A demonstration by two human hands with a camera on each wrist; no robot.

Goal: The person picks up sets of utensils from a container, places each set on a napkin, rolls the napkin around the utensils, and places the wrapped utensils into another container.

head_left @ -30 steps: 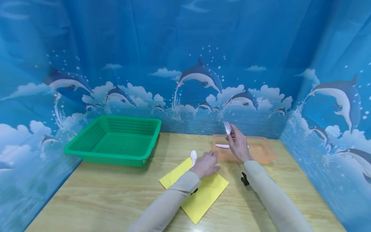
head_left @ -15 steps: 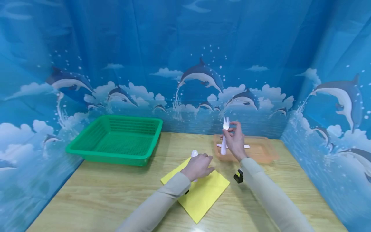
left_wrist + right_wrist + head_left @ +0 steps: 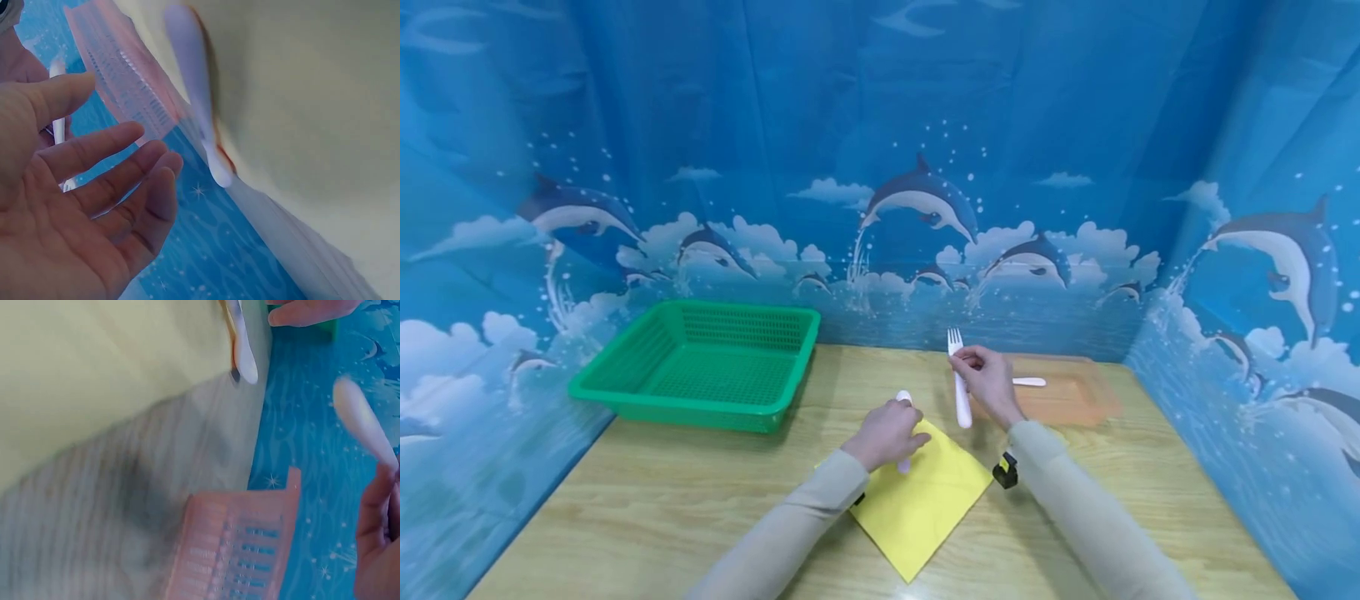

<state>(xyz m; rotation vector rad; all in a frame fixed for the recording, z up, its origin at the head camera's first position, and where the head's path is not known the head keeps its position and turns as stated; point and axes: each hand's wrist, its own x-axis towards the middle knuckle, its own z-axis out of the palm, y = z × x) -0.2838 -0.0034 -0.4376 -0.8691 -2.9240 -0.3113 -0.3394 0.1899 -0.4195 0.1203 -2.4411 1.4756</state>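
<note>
My right hand (image 3: 988, 383) pinches a white plastic fork (image 3: 960, 392), tines pointing up and away, left of the orange tray. In the right wrist view only the fork's handle (image 3: 362, 419) shows above that hand. A white plastic spoon (image 3: 190, 69) lies on the yellow napkin (image 3: 925, 508). Over the spoon, in the head view, is my left hand (image 3: 887, 433), hiding its middle. The left wrist view shows that hand's fingers loosely bent, apart from the spoon and holding nothing.
A white knife (image 3: 1030, 382) lies in the shallow orange tray (image 3: 1090, 408), partly hidden behind my right hand. At the left stands a green basket (image 3: 692, 411). A dolphin-print curtain (image 3: 880, 100) closes off the back and sides of the wooden table (image 3: 647, 517).
My right hand has brought the fork left and lower, from over the tray toward the napkin, turning it handle-down. The left hand has drawn back to the left over the spoon.
</note>
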